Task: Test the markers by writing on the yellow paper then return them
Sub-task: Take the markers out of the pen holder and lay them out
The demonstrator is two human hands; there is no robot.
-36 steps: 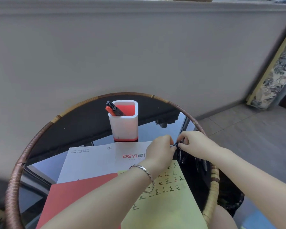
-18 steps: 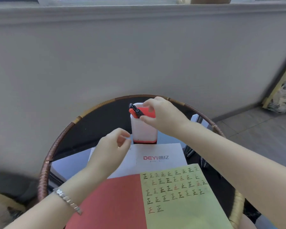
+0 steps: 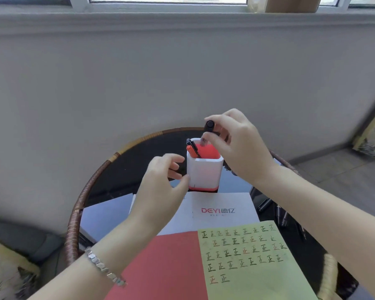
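Note:
A white pen holder (image 3: 204,172) with a red inside and red base stands at the middle of the round table. A red marker and a black marker (image 3: 192,148) lean in its left corner. My right hand (image 3: 236,146) holds a black marker (image 3: 208,128) upright just above the holder's opening, its lower end blurred over the rim. My left hand (image 3: 162,187) hovers against the holder's left side, fingers apart, holding nothing. The yellow paper (image 3: 249,258), covered with rows of written characters, lies at the near right.
A red sheet (image 3: 165,267) lies left of the yellow paper, and white printed sheets (image 3: 223,211) lie behind them. Several dark markers (image 3: 286,219) lie on the table's right part. The woven rim (image 3: 82,202) bounds the table; a wall stands close behind.
My hands left the near right of the table, where they were together on a marker. My right hand carried the black marker up over the holder; my left hand came to the holder's side.

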